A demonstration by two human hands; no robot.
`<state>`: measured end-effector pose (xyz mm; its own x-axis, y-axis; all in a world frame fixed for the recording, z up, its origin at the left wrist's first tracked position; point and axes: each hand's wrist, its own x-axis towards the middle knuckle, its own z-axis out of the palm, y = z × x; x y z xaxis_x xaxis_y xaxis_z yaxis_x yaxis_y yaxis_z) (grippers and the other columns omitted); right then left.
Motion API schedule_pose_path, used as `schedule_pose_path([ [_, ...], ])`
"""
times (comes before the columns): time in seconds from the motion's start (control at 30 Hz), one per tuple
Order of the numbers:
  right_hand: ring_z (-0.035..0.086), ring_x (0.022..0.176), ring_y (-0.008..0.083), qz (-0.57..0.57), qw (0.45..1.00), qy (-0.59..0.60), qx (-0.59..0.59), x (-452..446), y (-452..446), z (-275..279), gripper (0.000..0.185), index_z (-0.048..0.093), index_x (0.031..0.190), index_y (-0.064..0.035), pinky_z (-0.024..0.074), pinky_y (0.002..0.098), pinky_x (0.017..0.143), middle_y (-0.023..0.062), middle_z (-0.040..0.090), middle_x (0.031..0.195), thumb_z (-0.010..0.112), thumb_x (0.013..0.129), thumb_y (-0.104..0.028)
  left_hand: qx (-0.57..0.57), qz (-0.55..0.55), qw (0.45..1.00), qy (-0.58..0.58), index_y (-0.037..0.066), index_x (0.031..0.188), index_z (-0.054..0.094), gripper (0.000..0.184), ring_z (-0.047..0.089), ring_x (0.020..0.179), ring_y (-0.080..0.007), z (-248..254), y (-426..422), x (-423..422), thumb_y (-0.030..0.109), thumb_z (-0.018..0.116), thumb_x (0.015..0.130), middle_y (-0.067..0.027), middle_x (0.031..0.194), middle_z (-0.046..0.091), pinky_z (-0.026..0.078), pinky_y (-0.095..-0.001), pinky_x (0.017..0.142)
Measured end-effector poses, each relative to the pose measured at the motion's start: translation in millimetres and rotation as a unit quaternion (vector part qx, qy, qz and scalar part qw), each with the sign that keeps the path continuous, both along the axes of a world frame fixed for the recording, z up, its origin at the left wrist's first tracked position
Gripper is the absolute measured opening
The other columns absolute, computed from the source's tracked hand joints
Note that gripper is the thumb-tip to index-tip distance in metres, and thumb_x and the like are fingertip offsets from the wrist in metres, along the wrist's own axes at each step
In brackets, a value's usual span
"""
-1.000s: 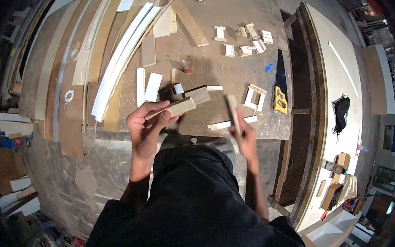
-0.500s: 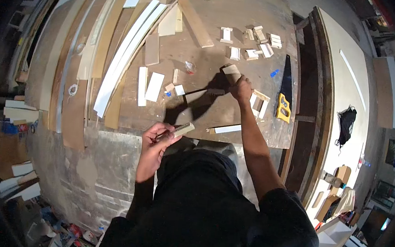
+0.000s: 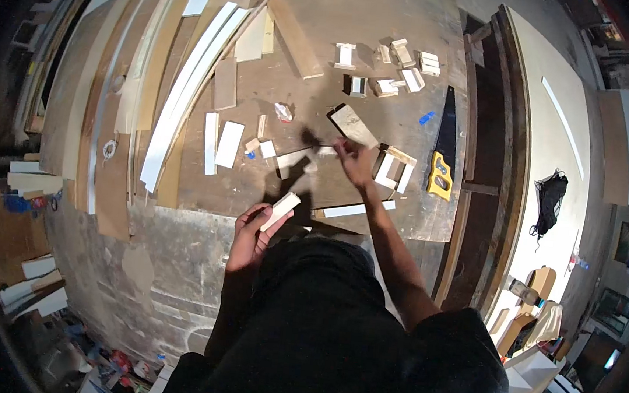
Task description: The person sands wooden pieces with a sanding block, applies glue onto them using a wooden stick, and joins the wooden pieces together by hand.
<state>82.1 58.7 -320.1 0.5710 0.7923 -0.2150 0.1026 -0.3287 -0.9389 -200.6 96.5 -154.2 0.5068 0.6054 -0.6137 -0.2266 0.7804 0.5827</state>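
Note:
My left hand is closed around a small pale wood block, held above the table's front edge. The block's far end sticks out past my thumb and fingers. My right hand is over the table, its fingers bent and slightly apart, with nothing visible in them. Just beyond it lies a flat wooden block on the tabletop. Close to my right fingertips is a small light strip. To the right of that hand stands a small wooden frame.
A handsaw with a yellow handle lies at the right. Several small wooden assemblies sit farther back. Long boards cover the left side. A white-faced strip lies near the front edge, and a white panel left of centre.
My right hand has let go of the flat wooden block, which now lies on the table, and has drawn back toward me. My left hand has turned its block. The view has shifted slightly.

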Motion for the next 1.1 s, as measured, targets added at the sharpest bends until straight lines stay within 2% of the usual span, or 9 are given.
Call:
schedule_pose_path([
  [0.07,0.058,0.073,0.0076,0.118,0.964,0.219,0.097,-27,-21,44,0.028,0.070,0.111,-0.0020,0.0490,0.0259,0.065,0.0024,0.069,0.091,0.062,0.098,-0.026,-0.019,0.013,1.000,0.020,-0.009,0.103,0.058,0.017,0.067,0.106,-0.0377,-10,0,8,0.004,0.061,0.093,-0.0246,0.113,0.065,0.055,-0.0372,0.099],
  [0.27,0.057,0.075,0.0055,0.165,0.938,0.287,0.102,-62,-39,91,0.018,0.070,0.104,-0.0014,0.0466,0.0221,0.063,-0.0008,0.067,0.091,0.065,0.097,-0.017,-0.035,-0.120,0.992,-0.003,-0.007,0.110,0.056,0.025,0.066,0.108,-0.0327,-45,6,19,0.011,0.061,0.094,-0.0240,0.115,0.065,0.055,-0.0381,0.095],
  [0.37,0.058,0.076,0.0056,0.200,0.943,0.248,0.095,-64,-26,95,0.016,0.070,0.099,-0.0023,0.0470,0.0220,0.064,-0.0002,0.068,0.086,0.065,0.097,-0.017,-0.118,-0.313,0.939,-0.083,-0.004,0.130,0.052,0.038,0.061,0.118,-0.0286,-62,26,4,0.020,0.052,0.101,-0.0208,0.129,0.060,0.047,-0.0404,0.103],
  [0.53,0.060,0.071,0.0076,0.264,0.951,0.121,0.108,-81,19,106,0.019,0.071,0.098,-0.0017,0.0497,0.0252,0.064,0.0043,0.071,0.085,0.071,0.092,-0.020,-0.056,-0.404,0.906,-0.113,-0.002,0.134,0.052,0.041,0.065,0.109,-0.0257,-48,78,-2,0.017,0.056,0.098,-0.0181,0.120,0.065,0.053,-0.0388,0.096],
  [0.73,0.066,0.068,0.0142,-0.038,0.990,-0.136,0.010,-61,103,74,0.032,0.072,0.102,-0.0025,0.0530,0.0285,0.063,0.0104,0.072,0.082,0.080,0.082,-0.025,-0.010,-0.310,0.951,-0.021,0.000,0.113,0.055,0.029,0.063,0.073,-0.0202,-137,143,-20,0.019,0.047,0.093,-0.0039,0.081,0.059,0.056,-0.0364,0.074],
  [0.8,0.069,0.070,0.0186,-0.039,0.981,-0.188,-0.022,-56,128,62,0.034,0.072,0.103,-0.0039,0.0541,0.0308,0.064,0.0117,0.072,0.083,0.081,0.080,-0.027,0.116,-0.265,0.957,0.029,0.003,0.104,0.054,0.031,0.057,0.066,-0.0176,-157,161,-9,0.032,0.052,0.091,-0.0012,0.076,0.053,0.051,-0.0327,0.065],
  [0.9,0.071,0.072,0.0263,-0.045,0.959,-0.273,-0.064,-50,153,39,0.037,0.073,0.104,-0.0069,0.0556,0.0355,0.065,0.0134,0.073,0.085,0.082,0.078,-0.030,0.303,-0.211,0.919,0.140,0.000,0.103,0.054,0.032,0.061,0.069,-0.0196,-153,195,31,0.017,0.070,0.082,-0.0052,0.079,0.054,0.050,-0.0344,0.059],
  [0.97,0.071,0.069,0.0322,-0.056,0.954,-0.285,-0.075,-49,166,30,0.033,0.075,0.100,-0.0089,0.0561,0.0403,0.065,0.0139,0.073,0.084,0.081,0.075,-0.030,0.508,-0.211,0.790,0.272,-0.005,0.111,0.050,0.064,0.063,0.083,-0.0305,-165,215,52,0.021,0.088,0.066,-0.0145,0.091,0.059,0.052,-0.0408,0.072],
  [1.1,0.069,0.073,0.0383,0.019,0.919,-0.346,-0.189,-47,175,12,0.022,0.074,0.087,-0.0070,0.0558,0.0447,0.066,0.0203,0.069,0.078,0.070,0.083,-0.028,0.564,-0.214,0.728,0.327,-0.007,0.118,0.047,0.094,0.057,0.108,-0.0424,-199,231,80,0.035,0.096,0.051,-0.0271,0.112,0.057,0.045,-0.0467,0.092],
])
